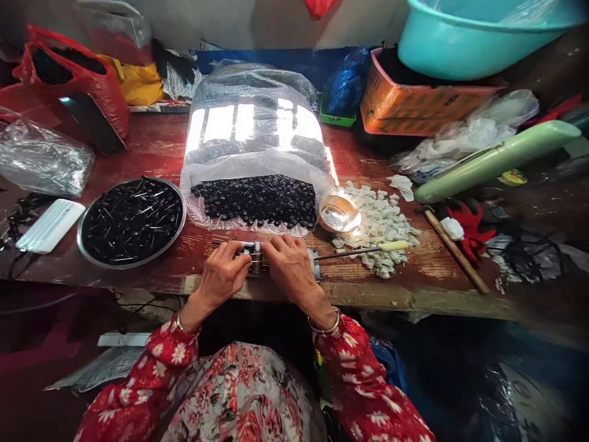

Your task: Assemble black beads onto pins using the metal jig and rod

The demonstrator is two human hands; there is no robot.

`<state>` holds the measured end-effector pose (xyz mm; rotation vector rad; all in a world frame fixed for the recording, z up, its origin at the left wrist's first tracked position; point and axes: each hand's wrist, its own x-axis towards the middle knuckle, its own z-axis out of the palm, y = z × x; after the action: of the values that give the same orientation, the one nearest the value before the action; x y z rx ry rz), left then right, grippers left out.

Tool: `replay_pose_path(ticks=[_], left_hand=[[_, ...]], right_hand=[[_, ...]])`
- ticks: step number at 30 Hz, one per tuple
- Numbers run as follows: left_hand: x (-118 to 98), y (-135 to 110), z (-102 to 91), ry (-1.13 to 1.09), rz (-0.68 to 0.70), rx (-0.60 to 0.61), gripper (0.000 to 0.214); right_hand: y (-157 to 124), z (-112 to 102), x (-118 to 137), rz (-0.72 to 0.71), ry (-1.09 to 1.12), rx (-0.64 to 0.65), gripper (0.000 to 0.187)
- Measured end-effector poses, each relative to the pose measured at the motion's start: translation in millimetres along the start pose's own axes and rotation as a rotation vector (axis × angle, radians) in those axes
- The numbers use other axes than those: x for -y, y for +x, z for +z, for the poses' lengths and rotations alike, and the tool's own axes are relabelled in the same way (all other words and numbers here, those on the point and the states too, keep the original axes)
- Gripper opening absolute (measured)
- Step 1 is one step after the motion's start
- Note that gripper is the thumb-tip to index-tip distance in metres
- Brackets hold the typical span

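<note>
A small metal fixture (257, 261) lies at the front edge of the table, between my two hands. My left hand (224, 270) is closed at its left side, thumb and forefinger pinched together beside a thin shiny piece; what the fingers hold is too small to name. From the right, my right hand (291, 267) bends over the fixture with its fingers curled down and closed, their tips hidden. A thin rod with a pale handle (393, 245) sticks out to the right of the fixture. Just behind, small glossy black pieces (257, 199) spill from a clear plastic bag (257, 159).
On the left, a round metal tray (183, 224) holds black pieces with thin metal pins. Right of the bag are a shiny bowl (340, 213) and a pile of whitish bits (384, 215). A hammer (455, 248), green tube (497, 161) and orange basket (409, 110) are farther right.
</note>
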<state>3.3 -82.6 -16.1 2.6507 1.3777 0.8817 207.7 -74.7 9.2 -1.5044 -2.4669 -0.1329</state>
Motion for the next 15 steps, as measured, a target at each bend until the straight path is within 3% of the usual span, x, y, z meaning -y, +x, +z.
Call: replay_pose_path(ticks=[7,15], left_hand=[[1,1,3.0,-0.042,-0.008,-0.032,0.013],[2,0,5.0,-0.027,0.024,-0.05,0.013]], right_hand=[[-10,-6,-10,0.061,0.039,-0.04,0.012],[1,0,-3,0.025,0.137,0.054,0.012]])
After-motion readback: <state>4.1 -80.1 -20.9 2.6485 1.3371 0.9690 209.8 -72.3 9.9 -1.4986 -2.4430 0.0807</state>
